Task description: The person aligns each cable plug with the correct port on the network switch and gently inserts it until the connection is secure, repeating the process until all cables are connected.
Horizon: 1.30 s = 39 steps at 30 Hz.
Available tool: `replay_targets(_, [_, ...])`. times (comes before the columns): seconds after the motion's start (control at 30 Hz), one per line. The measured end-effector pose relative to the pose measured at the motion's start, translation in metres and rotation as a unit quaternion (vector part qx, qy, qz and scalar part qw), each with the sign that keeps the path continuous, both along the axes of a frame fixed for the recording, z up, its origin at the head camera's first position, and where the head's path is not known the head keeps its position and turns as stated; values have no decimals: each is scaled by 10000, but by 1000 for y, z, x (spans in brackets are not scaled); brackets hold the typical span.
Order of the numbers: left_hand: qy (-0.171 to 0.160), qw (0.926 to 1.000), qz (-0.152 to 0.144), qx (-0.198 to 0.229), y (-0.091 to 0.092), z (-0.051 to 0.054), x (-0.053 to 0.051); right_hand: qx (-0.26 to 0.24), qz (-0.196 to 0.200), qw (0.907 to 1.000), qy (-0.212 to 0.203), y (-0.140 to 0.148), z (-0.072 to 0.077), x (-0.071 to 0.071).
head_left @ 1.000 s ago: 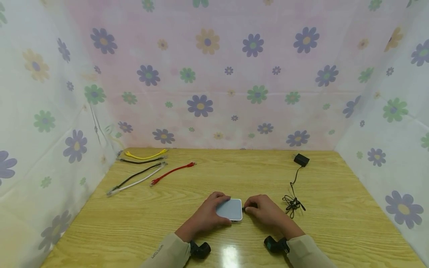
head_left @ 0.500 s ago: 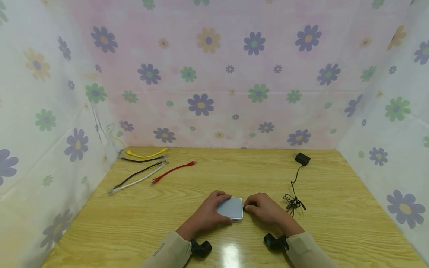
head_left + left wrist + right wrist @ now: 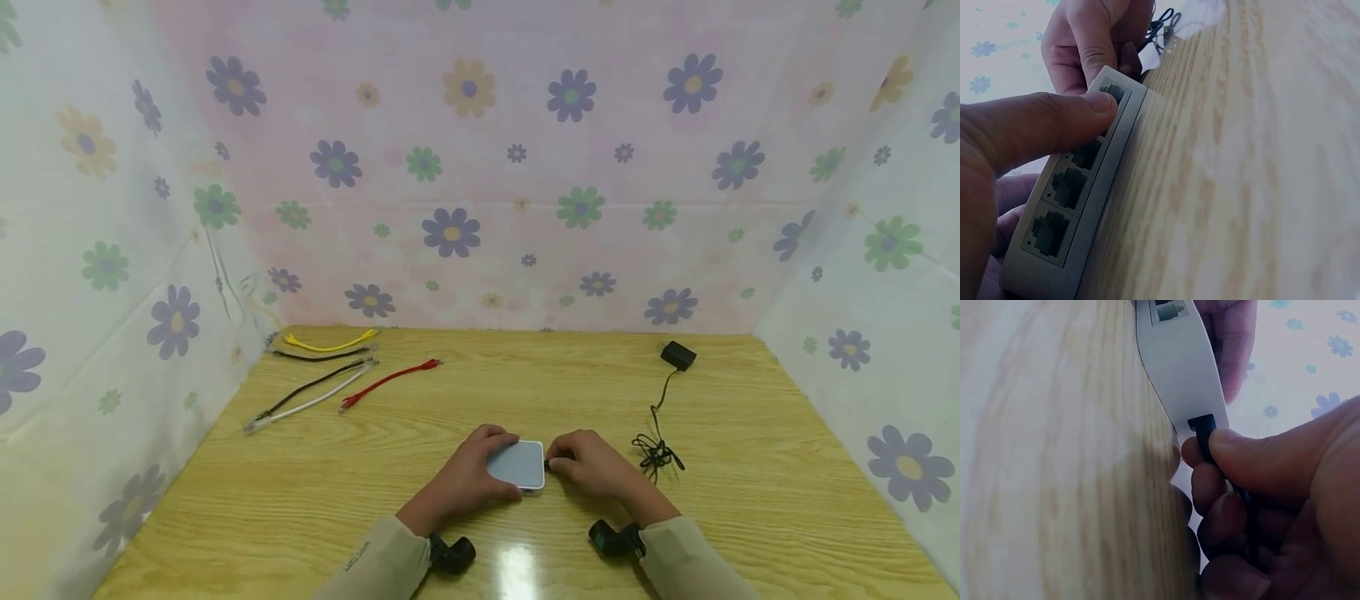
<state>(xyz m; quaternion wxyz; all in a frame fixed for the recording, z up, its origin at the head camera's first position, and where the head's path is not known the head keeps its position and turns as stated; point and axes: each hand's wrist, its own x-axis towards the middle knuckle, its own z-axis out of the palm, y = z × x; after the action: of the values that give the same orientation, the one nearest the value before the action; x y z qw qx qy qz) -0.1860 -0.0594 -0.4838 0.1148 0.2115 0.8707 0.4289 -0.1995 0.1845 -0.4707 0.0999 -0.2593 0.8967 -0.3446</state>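
A small white network switch (image 3: 519, 464) with a grey-blue top lies flat on the wooden table. Its row of Ethernet ports (image 3: 1049, 235) shows in the left wrist view. My left hand (image 3: 474, 475) grips the switch from the left, the thumb across the port side and fingers at the far side. At its right side, my right hand (image 3: 590, 467) pinches a black power plug (image 3: 1205, 428) between thumb and fingers. The plug's tip is at the opening in the switch's side wall; how deep it sits I cannot tell. Its thin cable runs back through the right palm.
A black power adapter (image 3: 678, 356) lies at the back right, its bundled cord (image 3: 656, 452) near the right hand. At the left lie a red cable (image 3: 390, 380), a yellow cable (image 3: 330, 345), a white cable (image 3: 311, 403) and two black cables. Floral cloth encloses the table.
The gap between my right fingers and the switch looks slightly smaller. Both hands keep their hold, and the head view has shifted a little.
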Motion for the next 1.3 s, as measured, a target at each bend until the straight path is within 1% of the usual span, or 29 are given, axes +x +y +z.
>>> replay_targets(0.27, [63, 9999, 67, 48, -1, 2, 0, 9, -219, 9998, 46, -6, -2, 3])
replay_targets(0.43, [105, 9999, 85, 47, -1, 3, -1, 92, -281, 9989, 353, -9, -2, 6])
replay_targets(0.67, [18, 9999, 119, 121, 0, 3, 0, 245, -161, 9969, 724, -9, -1, 8])
replay_targets(0.83, [-18, 9999, 78, 61, 2, 1, 1, 351, -131, 9962, 785, -5, -3, 10])
replay_targets(0.97, [-42, 9999, -37, -144, 2, 2, -1, 409, -155, 9958, 798, -3, -1, 14])
replay_targets(1.07, [14, 9989, -245, -388, 2, 5, -4, 458, -193, 9955, 811, -2, 3, 16])
replay_targets(1.2, [151, 9958, -552, -709, 2, 11, -10, 592, -258, 9947, 804, 0, 5, 19])
replay_targets(1.3, [246, 9935, -699, -861, 4, 14, -14, 740, -308, 9933, 837, 0, 6, 20])
